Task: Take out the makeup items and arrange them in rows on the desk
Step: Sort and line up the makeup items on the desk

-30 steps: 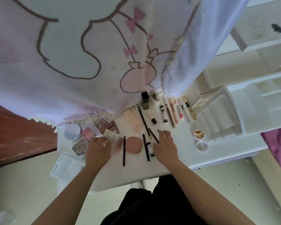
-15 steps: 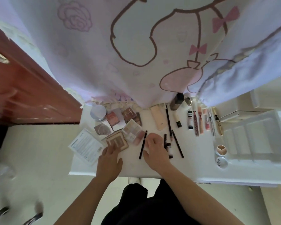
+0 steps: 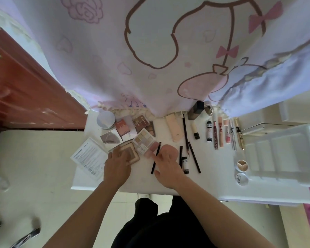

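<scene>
Person standing at the white surface (image 3: 143, 181), both arms reaching in from the near edge.

- Left hand (image 3: 117, 167): lying flat with fingers straight, pressing on a beige square compact (image 3: 133, 151) near the left of the spread, beside a printed leaflet (image 3: 89, 158). Nothing is being grasped.
- Right hand (image 3: 168, 167): released, fingers loosely spread. The forefinger is touching a black pencil (image 3: 158, 148), and the other fingers are partly covering a pink puff (image 3: 173, 149).
- The pencil is lying in the middle of the surface. Its long axis is running from the near edge toward the curtain, with the far end leaning slightly right.
- Row of tubes (image 3: 220, 133) is sitting at the far right, side by side, all long axes pointing away from the person.
- Dark pencils (image 3: 194, 158) are lying just right of the puff, roughly parallel.
</scene>
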